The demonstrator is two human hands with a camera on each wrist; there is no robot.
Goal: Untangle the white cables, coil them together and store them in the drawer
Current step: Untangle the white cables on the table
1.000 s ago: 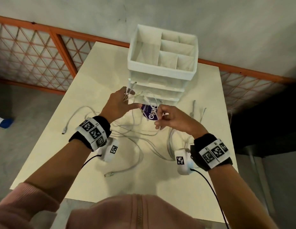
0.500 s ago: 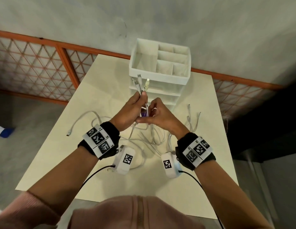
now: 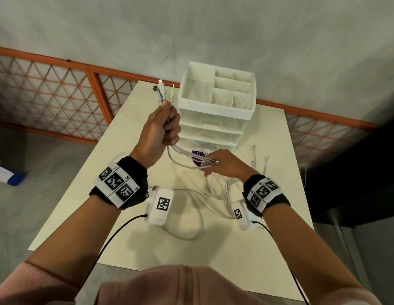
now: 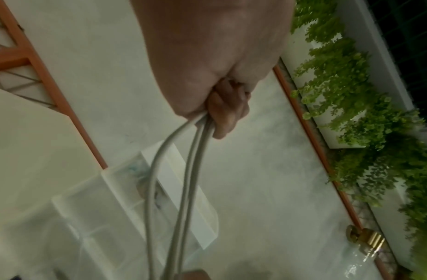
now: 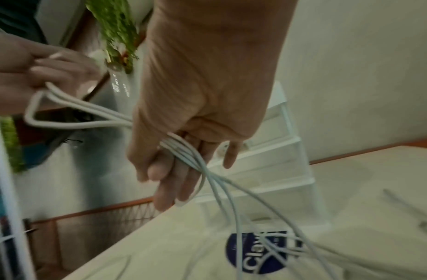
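Several white cables (image 3: 184, 155) run from my raised left hand (image 3: 163, 127) down to my right hand (image 3: 222, 164). The left hand grips them in a fist just below their plug ends (image 3: 160, 91), which stick up beside the white drawer unit (image 3: 213, 126). In the left wrist view the cables (image 4: 190, 170) hang from the curled fingers (image 4: 225, 115). My right hand (image 5: 183, 170) holds the bundle loosely between thumb and fingers, low in front of the drawers. The rest of the cables (image 3: 215, 191) lies in loose loops on the table (image 3: 275, 238).
The drawer unit has an open compartment tray (image 3: 218, 93) on top and its clear drawers look closed. A purple round label (image 5: 255, 252) lies on the table under the cables. Loose cable ends (image 3: 254, 155) lie at the right. An orange lattice railing (image 3: 92, 73) stands behind the table.
My left hand has risen up and leftward with the plug ends. My right hand has slid down the cables away from it, and the stretch between the hands has lengthened.
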